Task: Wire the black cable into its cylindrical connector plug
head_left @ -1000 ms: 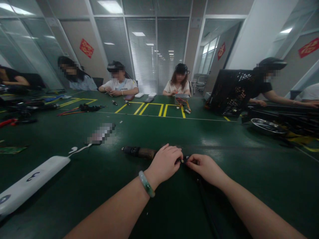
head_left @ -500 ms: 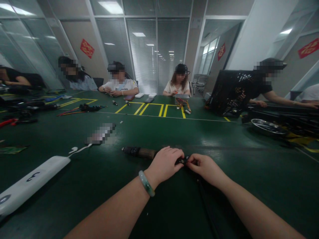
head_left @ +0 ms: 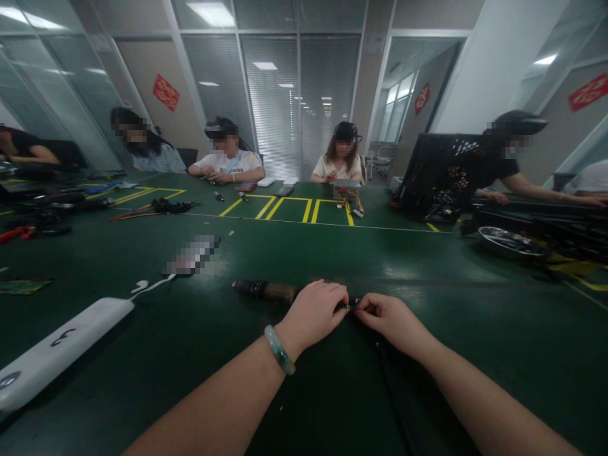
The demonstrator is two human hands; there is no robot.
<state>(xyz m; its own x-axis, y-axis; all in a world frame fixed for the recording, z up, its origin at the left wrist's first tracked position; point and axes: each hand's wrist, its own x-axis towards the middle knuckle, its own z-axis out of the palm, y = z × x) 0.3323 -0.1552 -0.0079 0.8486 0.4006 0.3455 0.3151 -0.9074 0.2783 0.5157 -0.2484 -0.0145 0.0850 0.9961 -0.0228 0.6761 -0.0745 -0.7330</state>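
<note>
On the green table lies a dark, cylindrical tool (head_left: 280, 292), much like an electric screwdriver, with a narrow metal tip pointing left. My left hand (head_left: 319, 311), with a green and white bangle at the wrist, is closed over its right part, hiding it. A small black piece with a brass-coloured spot (head_left: 349, 307) shows between my two hands. Thumb and fingers of my right hand (head_left: 387, 318) pinch the end of that piece; what exactly they grip is mostly hidden. Just below my right hand a thin black rod or cable (head_left: 389, 380) runs toward me.
A white power strip (head_left: 66, 348) with a cable to a blurred phone-like device (head_left: 194, 254) lies at left. Wires and dark parts (head_left: 171, 206) lie farther back. A metal bowl (head_left: 513, 242) and a black perforated panel (head_left: 441, 177) stand at right. Several people sit across the table.
The fingers of my left hand have shifted slightly, and less of the small black piece shows between my hands. The tool and my right hand stay in place.
</note>
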